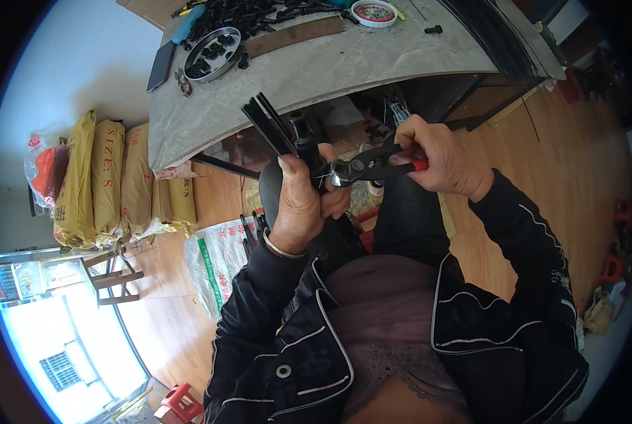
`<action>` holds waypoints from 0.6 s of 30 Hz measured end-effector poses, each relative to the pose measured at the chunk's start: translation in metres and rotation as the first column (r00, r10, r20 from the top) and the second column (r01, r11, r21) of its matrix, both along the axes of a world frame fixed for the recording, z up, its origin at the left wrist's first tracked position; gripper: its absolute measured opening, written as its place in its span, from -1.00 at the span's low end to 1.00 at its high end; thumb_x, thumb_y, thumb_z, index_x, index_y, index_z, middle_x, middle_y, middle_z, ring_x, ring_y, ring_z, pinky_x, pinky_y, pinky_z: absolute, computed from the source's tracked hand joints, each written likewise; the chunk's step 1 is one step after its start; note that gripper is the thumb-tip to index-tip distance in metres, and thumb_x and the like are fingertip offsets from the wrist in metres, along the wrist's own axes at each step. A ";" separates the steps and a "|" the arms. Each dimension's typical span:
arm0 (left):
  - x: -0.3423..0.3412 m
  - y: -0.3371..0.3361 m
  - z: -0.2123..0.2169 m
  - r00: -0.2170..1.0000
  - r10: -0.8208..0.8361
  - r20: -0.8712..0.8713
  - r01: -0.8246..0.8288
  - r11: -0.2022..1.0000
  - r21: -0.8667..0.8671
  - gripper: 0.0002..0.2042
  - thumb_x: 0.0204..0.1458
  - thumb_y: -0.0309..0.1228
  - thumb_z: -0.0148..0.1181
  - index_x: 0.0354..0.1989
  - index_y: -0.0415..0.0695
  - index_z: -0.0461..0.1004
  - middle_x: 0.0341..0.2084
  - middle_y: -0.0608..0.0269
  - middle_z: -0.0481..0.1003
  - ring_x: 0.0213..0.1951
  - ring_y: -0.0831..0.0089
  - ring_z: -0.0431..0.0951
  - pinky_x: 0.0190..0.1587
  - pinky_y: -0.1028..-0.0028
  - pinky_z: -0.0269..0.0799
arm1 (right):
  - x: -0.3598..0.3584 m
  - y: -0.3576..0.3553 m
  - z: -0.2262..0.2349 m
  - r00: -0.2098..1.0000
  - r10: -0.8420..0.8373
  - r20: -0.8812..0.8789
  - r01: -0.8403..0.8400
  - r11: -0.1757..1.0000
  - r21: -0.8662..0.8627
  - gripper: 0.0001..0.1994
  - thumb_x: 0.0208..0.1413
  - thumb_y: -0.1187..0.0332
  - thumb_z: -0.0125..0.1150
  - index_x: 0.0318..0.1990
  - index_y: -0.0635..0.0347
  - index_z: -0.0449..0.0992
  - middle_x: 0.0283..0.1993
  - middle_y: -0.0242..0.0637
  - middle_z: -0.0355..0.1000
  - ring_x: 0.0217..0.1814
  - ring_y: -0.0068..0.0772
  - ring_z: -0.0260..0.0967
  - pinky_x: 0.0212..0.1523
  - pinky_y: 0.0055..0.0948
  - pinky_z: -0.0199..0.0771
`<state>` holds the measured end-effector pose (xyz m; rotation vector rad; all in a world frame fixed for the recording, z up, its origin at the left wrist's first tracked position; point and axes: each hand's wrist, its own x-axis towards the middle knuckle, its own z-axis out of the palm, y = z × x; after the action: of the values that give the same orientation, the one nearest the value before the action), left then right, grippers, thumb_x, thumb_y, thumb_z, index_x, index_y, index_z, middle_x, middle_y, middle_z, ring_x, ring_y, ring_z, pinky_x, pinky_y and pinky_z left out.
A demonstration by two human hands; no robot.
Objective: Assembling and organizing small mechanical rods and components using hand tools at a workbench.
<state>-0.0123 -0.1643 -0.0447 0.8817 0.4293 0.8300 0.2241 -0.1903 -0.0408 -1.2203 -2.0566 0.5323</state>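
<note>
My left hand (296,201) is closed around a bundle of flat black rods (268,124) and a black tubular piece (304,140); the rods' ends stick up past my thumb. My right hand (439,157) grips pliers (376,169) with a bit of red at the handles. The pliers' jaws sit right beside my left fingers, at the base of the tubular piece. A thin pale wire (322,175) shows by the jaw tips; whether they are clamped on it is too small to tell. My left fingertips are partly hidden behind the bundle.
Ahead, a grey table (294,71) bears a heap of black parts (256,15), a round metal tray (224,53), a wooden strip (294,37) and a white lid (374,13). Long black rods (496,35) lie at its right. Yellow sacks (107,177) stand left, near a wooden stool (111,278).
</note>
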 end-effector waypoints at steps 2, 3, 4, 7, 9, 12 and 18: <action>0.002 0.000 0.002 0.999 0.032 -0.028 -0.032 0.999 0.011 -0.33 0.03 0.40 -0.29 -0.47 -0.08 0.21 -0.83 0.44 0.08 -0.81 0.65 0.03 -0.73 0.59 0.02 | -0.002 0.000 -0.003 0.999 0.004 -0.051 -0.005 1.000 -0.011 -0.63 -0.17 0.58 0.36 -0.26 0.18 0.26 -0.49 -0.25 0.31 -0.53 -0.33 0.36 -0.49 -0.49 0.34; 0.003 0.001 0.002 0.996 0.065 -0.054 -0.064 0.998 0.022 -0.34 0.03 0.39 -0.28 -0.46 -0.08 0.22 -0.82 0.44 0.08 -0.80 0.65 0.04 -0.73 0.58 0.02 | -0.003 -0.001 -0.003 0.999 -0.033 -0.023 0.033 0.999 0.019 -0.64 -0.17 0.58 0.36 -0.28 0.18 0.26 -0.50 -0.26 0.31 -0.54 -0.32 0.36 -0.50 -0.46 0.34; 0.005 0.002 0.001 0.997 0.063 -0.054 -0.061 0.998 0.025 -0.34 0.03 0.39 -0.28 -0.46 -0.08 0.22 -0.82 0.44 0.08 -0.80 0.65 0.04 -0.73 0.58 0.02 | -0.004 -0.002 -0.003 0.997 -0.072 0.006 0.072 0.996 0.049 -0.65 -0.16 0.57 0.36 -0.30 0.17 0.26 -0.51 -0.26 0.31 -0.54 -0.31 0.36 -0.51 -0.43 0.34; 0.008 0.004 -0.004 0.948 0.288 -0.136 -0.289 0.957 0.010 -0.35 0.05 0.37 -0.25 -0.44 -0.10 0.23 -0.79 0.43 0.09 -0.79 0.65 0.06 -0.73 0.59 0.03 | -0.010 -0.006 0.004 0.977 -0.196 0.079 0.179 0.968 0.177 -0.66 -0.16 0.57 0.36 -0.30 0.16 0.27 -0.54 -0.28 0.30 -0.57 -0.27 0.34 -0.54 -0.39 0.32; 0.008 0.006 -0.008 0.939 0.323 -0.116 -0.314 0.945 0.091 -0.36 0.07 0.34 -0.23 -0.41 -0.12 0.24 -0.76 0.42 0.11 -0.78 0.64 0.08 -0.73 0.59 0.04 | -0.013 -0.014 0.010 0.967 -0.235 0.096 0.221 0.965 0.140 -0.65 -0.19 0.58 0.36 -0.29 0.16 0.28 -0.49 -0.28 0.32 -0.51 -0.24 0.35 -0.48 -0.38 0.34; 0.010 0.009 -0.006 0.911 0.396 -0.118 -0.389 0.918 0.078 -0.36 0.08 0.33 -0.24 -0.41 -0.13 0.24 -0.75 0.40 0.15 -0.78 0.64 0.10 -0.73 0.60 0.06 | -0.014 -0.018 0.022 0.952 -0.280 0.124 0.258 0.951 0.169 -0.59 -0.27 0.60 0.37 -0.26 0.14 0.30 -0.37 -0.26 0.35 -0.35 -0.18 0.35 -0.30 -0.33 0.34; 0.018 0.010 -0.006 0.845 0.510 -0.159 -0.509 0.859 0.052 -0.39 0.09 0.28 -0.14 -0.39 -0.15 0.28 -0.77 0.39 0.20 -0.78 0.66 0.14 -0.76 0.61 0.09 | -0.025 -0.015 0.038 0.947 -0.280 0.156 0.217 0.919 0.330 -0.50 -0.38 0.64 0.37 -0.20 0.12 0.30 -0.18 -0.27 0.35 -0.12 -0.17 0.31 0.00 -0.21 0.18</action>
<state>0.0060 -0.1544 -0.0505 0.8577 0.8345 1.2512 0.1989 -0.2048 -0.0027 -1.3596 -2.0097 -0.0373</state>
